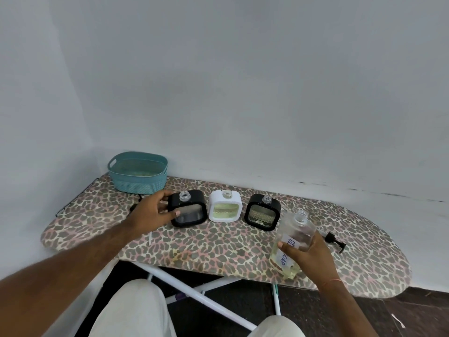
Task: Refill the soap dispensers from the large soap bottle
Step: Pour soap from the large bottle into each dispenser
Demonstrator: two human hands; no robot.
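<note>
Head view. The right hand [308, 254] is gripping the large soap bottle [292, 242] — thumb lying across the white label on the front face, the other fingers curling round the far side, palm under the lower half. The bottle is tilting slightly left, its open neck pointing up and away, and a pale yellow liquid is sitting in its lower part; the upper part is showing clear. It is standing at the near right edge of the ironing board [218, 249], just in front of the right black dispenser [262, 215].

The left hand [155, 210] is holding the left black dispenser [188, 207] by its left side: thumb pressing on the front window, fingers wrapping round the top left corner. The fingers are partly spread, curled only as far as the casing needs.

Three dispensers are standing in a row, all with open necks — the left black one, the white dispenser [224, 205] in the middle with yellowish liquid showing, and the right black one.

A black pump head [336, 242] is lying on the board right of the bottle. A teal basket [138, 172] is sitting at the far left end.
</note>
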